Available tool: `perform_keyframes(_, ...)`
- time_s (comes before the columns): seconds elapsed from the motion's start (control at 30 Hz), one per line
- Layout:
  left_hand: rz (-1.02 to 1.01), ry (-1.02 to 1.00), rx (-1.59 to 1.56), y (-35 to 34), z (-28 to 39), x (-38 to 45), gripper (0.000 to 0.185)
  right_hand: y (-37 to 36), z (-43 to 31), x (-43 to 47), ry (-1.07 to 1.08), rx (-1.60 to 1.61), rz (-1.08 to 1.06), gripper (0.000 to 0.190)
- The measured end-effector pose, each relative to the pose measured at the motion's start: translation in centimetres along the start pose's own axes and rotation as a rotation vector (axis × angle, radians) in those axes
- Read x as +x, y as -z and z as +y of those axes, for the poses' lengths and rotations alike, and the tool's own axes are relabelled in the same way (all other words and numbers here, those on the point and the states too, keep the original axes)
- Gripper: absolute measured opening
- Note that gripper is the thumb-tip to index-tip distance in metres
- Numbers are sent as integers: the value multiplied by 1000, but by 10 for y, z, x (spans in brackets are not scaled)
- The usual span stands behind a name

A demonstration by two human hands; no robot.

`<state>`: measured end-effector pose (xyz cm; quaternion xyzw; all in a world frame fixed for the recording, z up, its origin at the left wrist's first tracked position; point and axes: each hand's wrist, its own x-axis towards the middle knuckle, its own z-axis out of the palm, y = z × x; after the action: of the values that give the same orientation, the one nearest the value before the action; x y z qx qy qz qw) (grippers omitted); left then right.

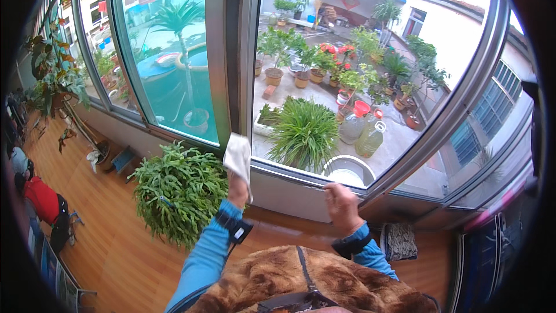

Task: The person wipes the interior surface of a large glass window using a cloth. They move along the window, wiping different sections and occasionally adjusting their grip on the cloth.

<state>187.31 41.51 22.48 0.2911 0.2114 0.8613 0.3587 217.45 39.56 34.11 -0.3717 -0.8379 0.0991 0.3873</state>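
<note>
My left hand [238, 189] is closed on a whitish cloth [237, 156], which lies against the lower part of the metal window frame [239, 95]. The cloth hides most of the fingers. My right hand [343, 206] is raised just in front of the window's lower rail [304, 176], with its fingers curled; no object shows in it, and I cannot tell whether it touches the rail. Both sleeves are blue, with a black band at each wrist. Left of my left hand stands a bushy green potted plant [182, 195].
A tall leafy plant [58, 82] and a small blue stool [123, 159] stand at the left by the window wall. A person in a red vest [41, 200] is at the far left. A folded patterned mat [398, 242] lies on the floor at the right. Potted plants stand outside beyond the glass.
</note>
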Motion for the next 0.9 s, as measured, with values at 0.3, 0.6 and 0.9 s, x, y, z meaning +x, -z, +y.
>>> perform_keyframes(0.3,215,-834,849,-115,-45,180,51,79,138,46,-69,-158,337,14)
perform_keyframes(0.6,520,-911,1352,-196,-88,275,55,125,226,85,-67,-199,443,13)
perform_keyframes(0.9,454,-1372,1229,-179,-88,280,41,144,234,114,-23,-379,539,10)
